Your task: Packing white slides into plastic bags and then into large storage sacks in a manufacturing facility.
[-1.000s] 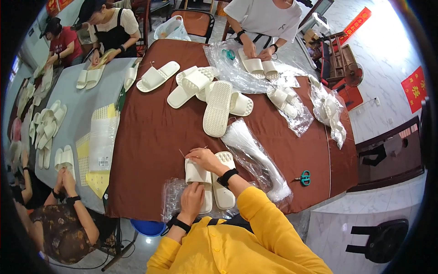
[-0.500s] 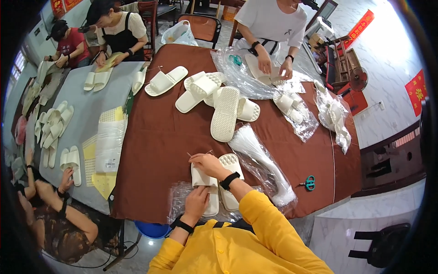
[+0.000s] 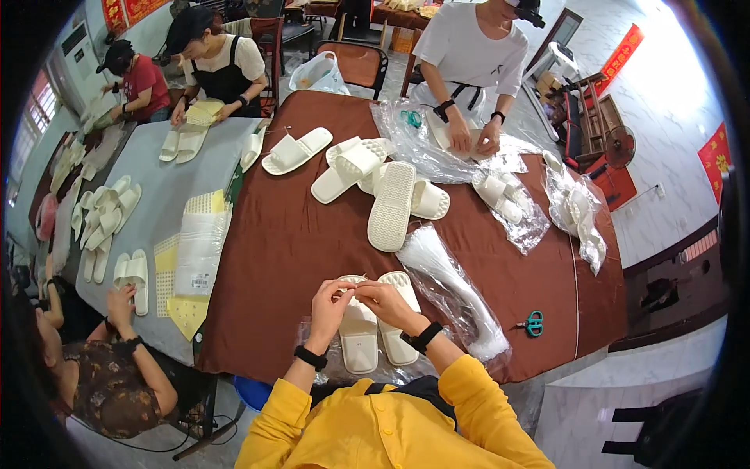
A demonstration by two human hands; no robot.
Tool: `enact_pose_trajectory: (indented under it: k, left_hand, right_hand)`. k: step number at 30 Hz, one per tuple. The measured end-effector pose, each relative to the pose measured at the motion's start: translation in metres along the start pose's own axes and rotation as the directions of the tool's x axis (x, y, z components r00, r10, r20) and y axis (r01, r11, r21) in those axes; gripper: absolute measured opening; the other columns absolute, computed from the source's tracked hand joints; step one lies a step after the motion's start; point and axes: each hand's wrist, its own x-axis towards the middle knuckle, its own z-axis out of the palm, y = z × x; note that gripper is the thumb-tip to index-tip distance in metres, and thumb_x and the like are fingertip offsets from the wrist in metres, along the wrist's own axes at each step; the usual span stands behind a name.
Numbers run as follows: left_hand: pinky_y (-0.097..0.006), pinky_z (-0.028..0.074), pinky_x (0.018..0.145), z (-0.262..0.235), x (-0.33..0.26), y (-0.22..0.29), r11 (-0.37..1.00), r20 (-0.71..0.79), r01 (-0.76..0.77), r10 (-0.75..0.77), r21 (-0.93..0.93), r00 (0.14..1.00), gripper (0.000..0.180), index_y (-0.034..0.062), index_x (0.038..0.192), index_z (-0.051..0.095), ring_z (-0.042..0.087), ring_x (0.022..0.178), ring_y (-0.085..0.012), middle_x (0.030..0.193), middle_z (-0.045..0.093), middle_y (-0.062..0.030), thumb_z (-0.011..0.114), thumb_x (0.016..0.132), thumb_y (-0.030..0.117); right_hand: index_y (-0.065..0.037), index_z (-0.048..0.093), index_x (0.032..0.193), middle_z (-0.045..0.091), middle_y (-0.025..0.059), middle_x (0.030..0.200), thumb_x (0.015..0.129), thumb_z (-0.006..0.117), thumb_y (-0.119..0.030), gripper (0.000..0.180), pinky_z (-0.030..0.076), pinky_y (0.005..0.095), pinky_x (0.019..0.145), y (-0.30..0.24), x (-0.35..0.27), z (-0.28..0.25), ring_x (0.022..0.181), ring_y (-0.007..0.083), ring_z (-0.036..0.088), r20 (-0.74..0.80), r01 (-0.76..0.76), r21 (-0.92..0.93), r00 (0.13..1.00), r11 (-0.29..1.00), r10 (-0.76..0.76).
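Note:
A pair of cream slippers lies before me, the left slipper beside the right slipper, both on clear plastic wrap. My left hand and my right hand meet over the strap of the left slipper, fingertips pinched together. Something thin seems to be between the fingers, too small to make out. The hands hide part of that slipper's strap and toe. To the right of the pair lies a clear bag with a bundle of thin white strands.
Further off on the brown cloth lie several more slippers. Green-handled scissors rest at the right. Bagged slippers lie near a co-worker in white. A grey table with slippers adjoins on the left.
My left hand has moved up from the left slipper's strap to meet my right hand over it. My right hand has shifted slightly right and down in the picture.

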Motion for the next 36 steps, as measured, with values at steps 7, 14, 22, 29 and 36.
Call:
enact_pose_trajectory:
  k: [7,14,22,29,36]
  left_hand:
    - [-0.026,0.048,0.069,-0.009,0.005,-0.007,0.999,0.271,-0.041,0.031,0.033,0.962,0.011,0.0055,0.093,0.069,0.058,0.080,-0.0130,0.096,0.060,-0.0037,0.069,0.082,0.008]
    - [-0.026,0.048,0.075,-0.014,0.009,0.006,0.997,0.425,0.000,-0.034,0.080,0.904,0.008,0.0052,0.091,0.067,0.059,0.087,-0.0130,0.099,0.060,-0.0035,0.068,0.084,0.008]
    - [-0.028,0.051,0.077,0.006,0.004,-0.005,0.996,0.239,-0.025,0.045,-0.087,0.970,0.009,0.0005,0.095,0.064,0.063,0.085,-0.0121,0.089,0.068,-0.0042,0.065,0.087,0.006]
    - [-0.028,0.052,0.074,0.014,-0.003,0.004,0.999,0.205,-0.034,0.038,-0.020,0.978,0.010,-0.0021,0.093,0.063,0.064,0.079,-0.0126,0.087,0.068,-0.0062,0.065,0.087,0.006]
    - [-0.028,0.052,0.077,0.016,-0.005,0.004,0.994,0.188,-0.098,0.088,0.044,0.978,0.009,-0.0021,0.090,0.064,0.065,0.083,-0.0146,0.088,0.066,-0.0067,0.067,0.086,0.005]
  right_hand:
    - [0.001,0.066,0.099,0.067,0.0144,0.102,0.087,0.061,-0.005,0.015,0.051,0.0382,0.079,0.004,-0.019,-0.009,0.092,0.0327,0.063,0.112,0.061,-0.053,0.992,0.997,-0.055]
    - [-0.002,0.067,0.104,0.066,0.0115,0.103,0.088,0.058,-0.006,0.019,0.051,0.0398,0.080,0.000,-0.029,-0.008,0.094,0.0320,0.062,0.140,0.068,-0.083,0.989,0.994,-0.055]
    - [-0.006,0.064,0.119,0.068,0.0099,0.096,0.090,0.058,0.000,0.030,0.051,0.0283,0.077,-0.003,-0.039,-0.007,0.089,0.0164,0.065,-0.146,-0.203,0.252,0.958,0.946,0.245]
    - [-0.001,0.059,0.106,0.066,0.0061,0.092,0.092,0.061,-0.001,0.015,0.051,0.0255,0.080,-0.005,-0.040,-0.001,0.090,0.0119,0.064,-0.198,-0.234,0.472,0.911,0.850,0.361]
    - [0.001,0.061,0.096,0.064,0.0060,0.094,0.088,0.065,-0.002,0.009,0.054,0.0280,0.076,-0.015,-0.036,0.000,0.089,0.0147,0.063,-0.308,-0.177,0.337,0.907,0.925,0.286]
